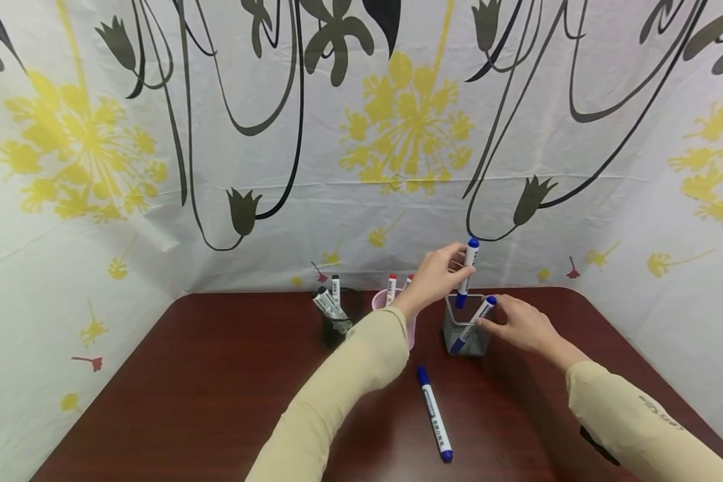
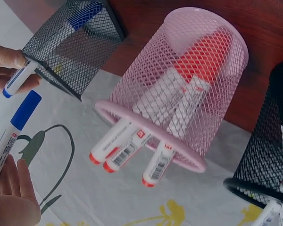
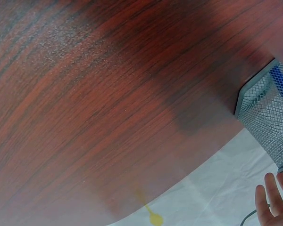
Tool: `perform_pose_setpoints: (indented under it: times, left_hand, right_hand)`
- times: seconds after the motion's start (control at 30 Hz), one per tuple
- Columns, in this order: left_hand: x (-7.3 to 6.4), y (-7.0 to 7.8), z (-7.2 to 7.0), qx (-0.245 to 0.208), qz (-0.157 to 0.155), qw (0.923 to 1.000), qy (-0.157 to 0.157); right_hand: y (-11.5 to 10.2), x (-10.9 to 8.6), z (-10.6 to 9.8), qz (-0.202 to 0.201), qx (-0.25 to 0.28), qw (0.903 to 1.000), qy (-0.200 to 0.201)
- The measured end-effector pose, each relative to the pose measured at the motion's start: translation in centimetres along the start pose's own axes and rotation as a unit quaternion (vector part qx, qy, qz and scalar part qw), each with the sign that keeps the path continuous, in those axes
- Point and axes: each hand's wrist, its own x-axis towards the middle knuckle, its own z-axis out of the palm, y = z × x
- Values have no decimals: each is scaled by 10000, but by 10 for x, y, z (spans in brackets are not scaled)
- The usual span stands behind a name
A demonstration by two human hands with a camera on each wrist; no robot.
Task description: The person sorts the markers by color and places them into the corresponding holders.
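Observation:
My left hand grips a blue-capped whiteboard marker upright, its lower end at the mouth of a square grey mesh pen holder. Another blue marker leans inside that holder, its top sticking out over the right corner. My right hand is at this corner, thumb and fingers about the rim, close against the leaning marker. In the right wrist view, the fingertips of that hand meet the holder's rim, while its thumb is hidden. One more blue marker lies on the table in front.
Left of the grey holder stands a round pink mesh cup with several red markers. Farther left is a black mesh cup with black markers. A patterned cloth hangs behind the dark wooden table.

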Motion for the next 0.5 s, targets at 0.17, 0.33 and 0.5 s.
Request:
perform_pose_setpoints:
  times: [0.17,0.33,0.5]
  left_hand:
    - [-1,-4,10,89,-186,9998,0]
    - [-3,-10,19,209,-310,9993,16]
    - [-8,-16,26,393,-416,9984,-45]
  right_hand:
    - [1,0,2,-49,-14,10000,40]
    - [2,0,3,-30,-27,10000,49]
    - [3,1,3,-63,-4,9999,98]
